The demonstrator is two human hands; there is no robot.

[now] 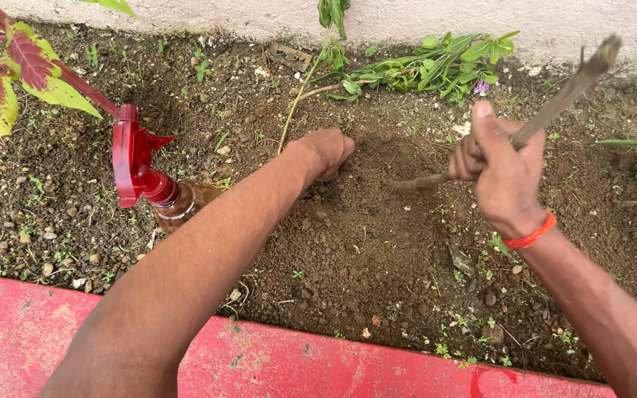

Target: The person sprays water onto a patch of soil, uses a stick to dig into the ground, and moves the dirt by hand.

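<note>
At the centre of the frame, the left hand (324,152) presses as a closed fist into loose soil (355,243), beside a thin green stem (300,96) (whether it grips the stem is hard to tell). At right, the right hand (501,173) is clamped around a stick (554,107), its tip in the soil. A red-topped spray bottle (149,177) lies at left.

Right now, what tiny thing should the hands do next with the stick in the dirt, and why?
Probably push the stick tip a bit deeper and lever up more soil. The right hand grips the stick slanted, its tip just in the loose dark patch, and the left hand rests closed on the soil beside the thin plant stem. The patch looks only shallowly loosened.
</note>
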